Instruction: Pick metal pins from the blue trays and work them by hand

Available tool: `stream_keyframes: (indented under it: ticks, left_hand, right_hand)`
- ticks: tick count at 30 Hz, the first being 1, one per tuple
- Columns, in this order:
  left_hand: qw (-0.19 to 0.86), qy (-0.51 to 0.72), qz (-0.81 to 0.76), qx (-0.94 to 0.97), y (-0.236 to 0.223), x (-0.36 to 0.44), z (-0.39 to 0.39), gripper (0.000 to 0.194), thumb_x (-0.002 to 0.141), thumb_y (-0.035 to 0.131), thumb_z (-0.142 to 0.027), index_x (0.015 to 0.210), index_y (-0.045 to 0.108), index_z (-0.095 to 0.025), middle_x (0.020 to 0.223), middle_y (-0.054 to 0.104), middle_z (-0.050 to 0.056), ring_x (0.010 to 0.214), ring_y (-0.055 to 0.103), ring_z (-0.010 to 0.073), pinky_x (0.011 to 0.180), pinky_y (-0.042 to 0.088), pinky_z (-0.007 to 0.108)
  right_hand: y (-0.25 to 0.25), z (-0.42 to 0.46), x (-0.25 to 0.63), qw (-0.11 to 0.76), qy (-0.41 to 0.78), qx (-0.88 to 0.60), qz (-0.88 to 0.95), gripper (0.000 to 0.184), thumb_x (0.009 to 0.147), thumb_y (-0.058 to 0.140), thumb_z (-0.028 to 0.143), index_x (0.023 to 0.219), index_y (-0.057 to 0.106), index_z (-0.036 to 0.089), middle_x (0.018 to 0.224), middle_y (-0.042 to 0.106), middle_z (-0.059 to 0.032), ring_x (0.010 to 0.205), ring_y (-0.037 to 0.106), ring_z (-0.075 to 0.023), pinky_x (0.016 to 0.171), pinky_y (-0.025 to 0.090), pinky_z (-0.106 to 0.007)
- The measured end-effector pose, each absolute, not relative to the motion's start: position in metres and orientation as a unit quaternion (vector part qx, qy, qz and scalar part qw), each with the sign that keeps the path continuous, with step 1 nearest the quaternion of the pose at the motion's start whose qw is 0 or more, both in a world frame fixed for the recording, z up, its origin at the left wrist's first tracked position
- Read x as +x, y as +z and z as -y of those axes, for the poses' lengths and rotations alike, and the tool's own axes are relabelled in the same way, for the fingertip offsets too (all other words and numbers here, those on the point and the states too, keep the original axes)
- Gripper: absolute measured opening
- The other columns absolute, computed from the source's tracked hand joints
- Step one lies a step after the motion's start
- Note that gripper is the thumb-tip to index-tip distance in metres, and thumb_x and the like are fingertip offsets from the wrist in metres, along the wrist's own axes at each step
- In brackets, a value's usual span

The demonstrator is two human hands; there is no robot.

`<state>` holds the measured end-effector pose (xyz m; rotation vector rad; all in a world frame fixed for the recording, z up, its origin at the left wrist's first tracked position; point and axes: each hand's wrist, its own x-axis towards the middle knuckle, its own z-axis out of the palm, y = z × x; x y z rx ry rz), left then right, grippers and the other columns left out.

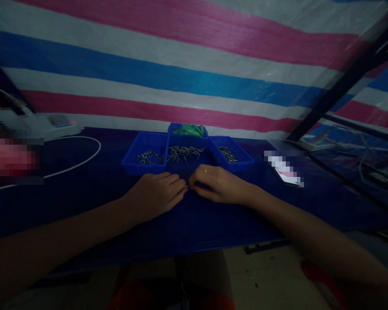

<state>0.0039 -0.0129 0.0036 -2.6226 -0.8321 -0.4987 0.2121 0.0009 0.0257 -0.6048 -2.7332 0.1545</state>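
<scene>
My left hand [157,191] is closed in a pinch above the blue table, with a small thin metal piece [186,187] showing at its fingertips. Facing it, my right hand [218,183], with a yellow ring, has curled fingers close to that same piece; what they grip is hidden. Just beyond the hands lies a loose pile of thin metal pins [185,152]. It sits between a left blue bin [129,157] and a right blue bin [244,156], both with similar pins inside. Behind the pile, another blue bin [189,134] holds green packets [190,129].
A white cable [98,148] loops across the table [187,228] at left, near a pale device [60,122]. On the right lies a phone-like object [284,171], partly pixelated. A striped sheet [181,77] hangs behind, with a dark frame post [336,88] at right.
</scene>
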Motion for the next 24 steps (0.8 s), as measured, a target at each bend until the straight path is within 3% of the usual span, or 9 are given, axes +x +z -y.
stream_keyframes:
  ticks: [3, 7, 11, 16, 24]
  left_hand:
    - [0.167, -0.19, 0.303, -0.919, 0.0038, 0.0017, 0.0086, 0.021, 0.088, 0.04, -0.026, 0.077, 0.057, -0.018, 0.068, 0.059, -0.001, 0.063, 0.056, 0.0132, 0.053, 0.037, 0.025]
    - [0.153, -0.206, 0.323, -0.911, 0.0032, 0.0003, 0.0061, 0.02, 0.087, 0.042, -0.029, 0.083, 0.059, -0.019, 0.07, 0.06, -0.002, 0.066, 0.058, 0.0129, 0.054, 0.037, 0.024]
    - [0.148, -0.201, 0.334, -0.909, 0.003, 0.0007, 0.0067, 0.02, 0.086, 0.043, -0.029, 0.084, 0.059, -0.018, 0.072, 0.061, -0.001, 0.067, 0.058, 0.0133, 0.055, 0.039, 0.024]
    - [0.153, -0.222, 0.315, -0.91, 0.0058, 0.0015, 0.0068, 0.027, 0.085, 0.044, -0.026, 0.108, 0.054, -0.016, 0.086, 0.062, 0.004, 0.08, 0.057, 0.0156, 0.063, 0.045, 0.025]
    - [0.16, -0.202, 0.295, -0.92, 0.0058, 0.0009, 0.0064, 0.02, 0.085, 0.043, -0.022, 0.095, 0.059, -0.017, 0.08, 0.06, 0.002, 0.074, 0.056, 0.015, 0.06, 0.044, 0.024]
  right_hand:
    - [0.0263, -0.0054, 0.2154, 0.14, 0.035, -0.249, 0.958, 0.021, 0.089, 0.043, 0.029, 0.099, 0.053, 0.012, 0.086, 0.056, -0.0066, 0.08, 0.051, -0.014, 0.074, 0.042, -0.027]
    - [0.0287, -0.0105, 0.2202, 0.09, 0.024, -0.26, 0.961, 0.028, 0.092, 0.035, 0.03, 0.087, 0.056, 0.012, 0.073, 0.055, -0.0035, 0.068, 0.05, -0.0118, 0.067, 0.04, -0.025]
    - [0.0315, -0.0077, 0.2201, 0.095, 0.011, -0.235, 0.967, 0.027, 0.091, 0.034, 0.027, 0.083, 0.056, 0.013, 0.068, 0.053, -0.0024, 0.064, 0.048, -0.0108, 0.063, 0.037, -0.024]
    - [0.0321, -0.0029, 0.2186, 0.119, -0.006, -0.21, 0.97, 0.028, 0.09, 0.035, 0.027, 0.077, 0.056, 0.013, 0.065, 0.052, -0.0021, 0.061, 0.047, -0.0107, 0.06, 0.036, -0.024]
    - [0.0316, -0.0039, 0.2184, 0.122, -0.026, -0.204, 0.971, 0.028, 0.089, 0.036, 0.026, 0.079, 0.058, 0.013, 0.065, 0.054, -0.0025, 0.061, 0.048, -0.0108, 0.059, 0.037, -0.024]
